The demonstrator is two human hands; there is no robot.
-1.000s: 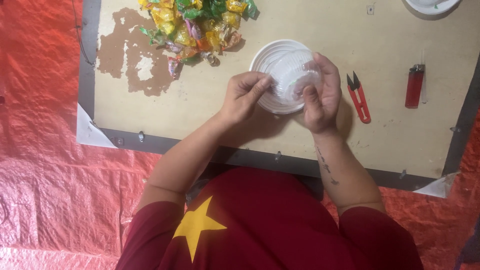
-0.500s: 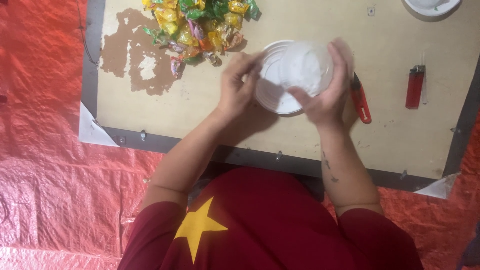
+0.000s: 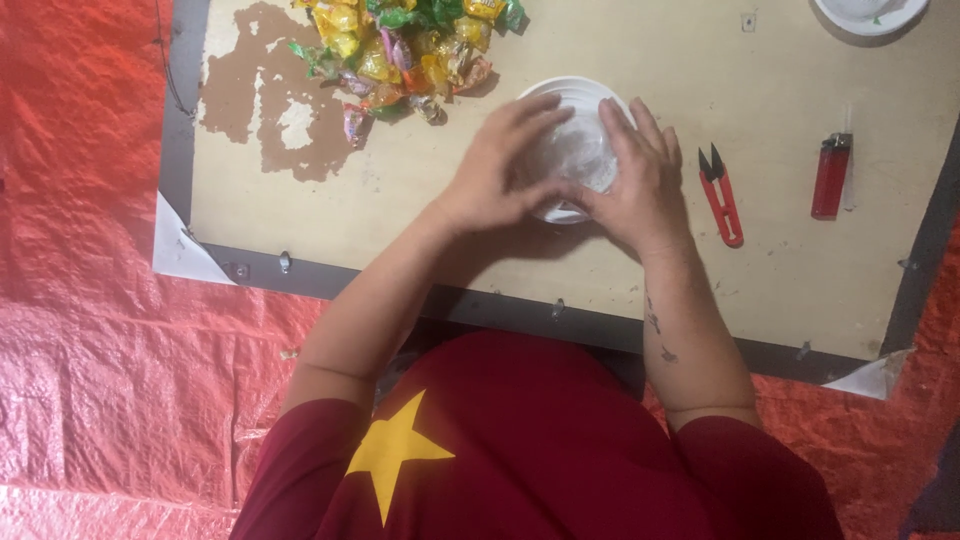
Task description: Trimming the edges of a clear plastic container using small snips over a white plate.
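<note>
Clear plastic bag (image 3: pixel 578 150) over white bowl (image 3: pixel 560 95): left hand (image 3: pixel 500 165) and right hand (image 3: pixel 640 180) both pinch it. Step: handling; 2-handed hold needed.

A heap of wrapped sweets (image 3: pixel 405 45) in yellow, green and pink foil lies up and to the left of the hands, near a brown patch (image 3: pixel 270 95) where the board's (image 3: pixel 420 215) pale surface has worn through. Just right of the hands rest small red thread snips (image 3: pixel 722 195), and further right, well apart, a red lighter (image 3: pixel 830 176). A white dish (image 3: pixel 868 14) sits cut off at the top right, and red plastic sheeting (image 3: pixel 80 300) spreads around the board.
</note>
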